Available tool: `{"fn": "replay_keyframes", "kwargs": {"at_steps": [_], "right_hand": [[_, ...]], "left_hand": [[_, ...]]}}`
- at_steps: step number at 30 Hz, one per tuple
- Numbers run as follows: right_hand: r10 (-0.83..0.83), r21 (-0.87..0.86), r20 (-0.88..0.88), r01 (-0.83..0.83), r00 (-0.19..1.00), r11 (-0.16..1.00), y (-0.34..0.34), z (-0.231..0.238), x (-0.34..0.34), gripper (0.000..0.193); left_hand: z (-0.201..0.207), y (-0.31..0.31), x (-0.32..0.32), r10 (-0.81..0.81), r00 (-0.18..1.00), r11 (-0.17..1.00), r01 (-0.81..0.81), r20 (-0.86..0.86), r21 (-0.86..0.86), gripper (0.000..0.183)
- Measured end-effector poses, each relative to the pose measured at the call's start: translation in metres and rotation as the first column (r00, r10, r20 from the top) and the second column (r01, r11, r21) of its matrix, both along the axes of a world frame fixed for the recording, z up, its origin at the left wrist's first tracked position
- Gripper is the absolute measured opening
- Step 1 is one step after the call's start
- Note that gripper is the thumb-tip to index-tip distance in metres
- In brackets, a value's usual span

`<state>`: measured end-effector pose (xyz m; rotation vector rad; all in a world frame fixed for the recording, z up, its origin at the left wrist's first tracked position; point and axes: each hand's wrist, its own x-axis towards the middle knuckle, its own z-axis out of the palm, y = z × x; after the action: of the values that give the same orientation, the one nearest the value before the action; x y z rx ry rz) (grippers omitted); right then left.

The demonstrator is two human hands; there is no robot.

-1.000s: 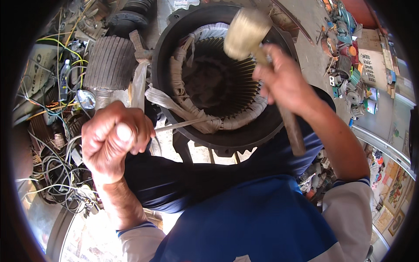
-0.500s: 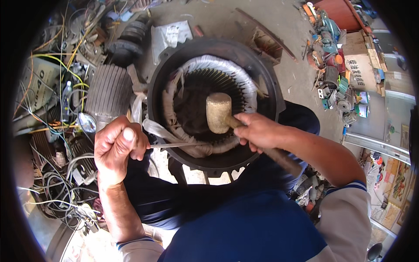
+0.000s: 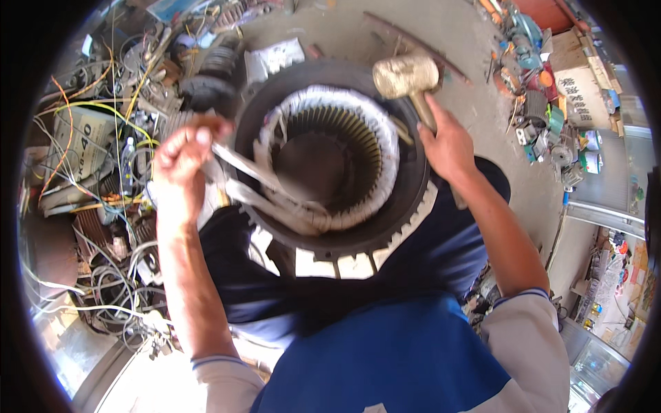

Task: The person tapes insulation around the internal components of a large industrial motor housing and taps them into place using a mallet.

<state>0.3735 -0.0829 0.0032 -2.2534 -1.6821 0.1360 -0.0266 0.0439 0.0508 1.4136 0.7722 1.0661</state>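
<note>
A large black motor stator (image 3: 413, 199) stands on end between my knees, with white-wrapped windings (image 3: 375, 127) ringing its slotted bore. My left hand (image 3: 180, 160) is shut on a long flat metal tool (image 3: 251, 168) whose tip reaches down onto the near windings. My right hand (image 3: 447, 141) grips the handle of a pale-headed mallet (image 3: 405, 74), raised above the stator's far right rim.
Tangled wires and cables (image 3: 103, 268), a finned dark motor housing (image 3: 206, 89) and a cardboard box (image 3: 79, 144) crowd the left. Small motors and parts (image 3: 551, 131) lie along the right by a box. Bare concrete floor (image 3: 330, 27) lies beyond the stator.
The mallet came down onto the tool over the stator's middle half a second ago, then rose back up to the far right. My left hand lifted with the tool.
</note>
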Motion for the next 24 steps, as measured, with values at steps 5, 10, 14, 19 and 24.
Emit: {"fn": "replay_keyframes", "kwargs": {"at_steps": [5, 10, 14, 19, 24], "right_hand": [[-0.080, -0.021, -0.018, 0.079, 0.997, 0.997, 0.001, -0.008, -0.006, 0.056], [-0.099, -0.009, -0.037, 0.099, 0.994, 0.995, -0.001, -0.011, 0.001, 0.059], [-0.104, 0.100, -0.053, 0.109, 0.993, 0.989, -0.005, -0.017, 0.004, 0.057], [0.197, 0.369, -0.160, -0.126, 0.967, 0.921, -0.017, -0.006, -0.036, 0.041], [0.190, -0.162, -0.835, -0.560, 0.516, 0.812, -0.013, -0.030, -0.110, 0.043]], "left_hand": [[0.026, 0.006, 0.011, -0.108, 0.990, 0.990, 0.097, -0.093, -0.106, 0.022], [0.065, -0.004, 0.040, -0.214, 0.917, 0.974, 0.228, -0.335, 0.002, 0.015], [0.079, 0.005, 0.049, -0.255, 0.813, 0.929, 0.356, -0.523, 0.101, 0.015], [0.078, 0.012, 0.050, -0.252, 0.819, 0.914, 0.377, -0.515, 0.153, 0.014], [0.073, 0.015, 0.057, -0.289, 0.847, 0.899, 0.400, -0.446, 0.176, 0.013]]}}
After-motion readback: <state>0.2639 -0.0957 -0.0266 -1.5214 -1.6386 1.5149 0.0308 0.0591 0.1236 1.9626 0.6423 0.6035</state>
